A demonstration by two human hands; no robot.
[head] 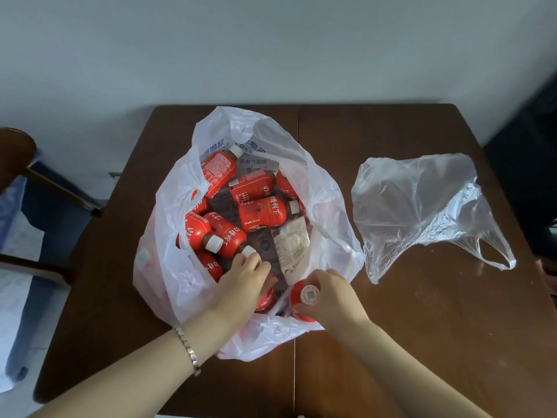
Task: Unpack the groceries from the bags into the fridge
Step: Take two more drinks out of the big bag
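Near edge, at the near rim of the white plastic bag [168, 267]: right hand [330, 297], fingers and thumb wrapped round an upright red bottle [294, 295], white cap [310, 294] facing up. Holds it at the bag mouth; base hidden.

Just left: left hand [244, 285], metal bracelet [189, 349] on the wrist, reaches into the bag. Fingers curled, tips touching the cap end of a lying red bottle [230, 240]; cannot tell whether pinching or only resting there. Partly covers a second red bottle [265, 300] under the palm.

Farther in: more red bottles [262, 214] with white caps, heaped crosswise on their sides; at their right, a white printed packet [291, 245].

Under the bag: dark wooden table [422, 342]. Right of the bag and apart from it: limp clear plastic bag [422, 206], handle loop toward the near right.

Far left, off the table: part of a wooden chair [15, 152]. Beyond: pale wall [271, 49].
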